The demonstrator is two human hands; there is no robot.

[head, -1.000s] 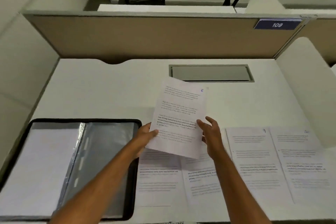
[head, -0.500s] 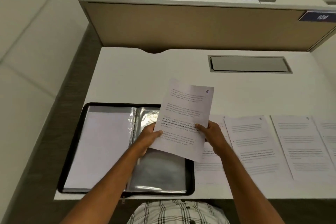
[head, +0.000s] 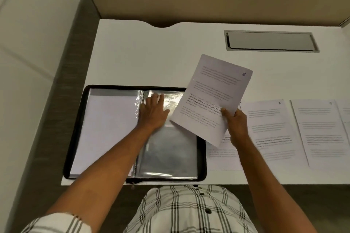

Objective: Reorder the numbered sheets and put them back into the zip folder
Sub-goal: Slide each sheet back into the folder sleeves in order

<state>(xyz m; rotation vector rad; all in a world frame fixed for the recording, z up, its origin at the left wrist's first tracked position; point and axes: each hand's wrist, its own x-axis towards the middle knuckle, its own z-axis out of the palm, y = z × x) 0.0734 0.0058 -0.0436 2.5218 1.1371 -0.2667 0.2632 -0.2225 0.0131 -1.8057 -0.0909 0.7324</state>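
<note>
One sheet no. 6 (head: pixel 214 98), pinched by right hand (head: pixel 236 125); left hand (head: pixel 153 113) flat, fingers straight, on zip folder (head: pixel 201 157) sleeve. Step: filing. Next, prob.: open sleeve, slide in.

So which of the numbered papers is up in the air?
The white printed sheet marked 6. The right hand pinches its lower edge and holds it tilted above the desk, while the white sheets marked 8 and 9 lie flat.
</note>
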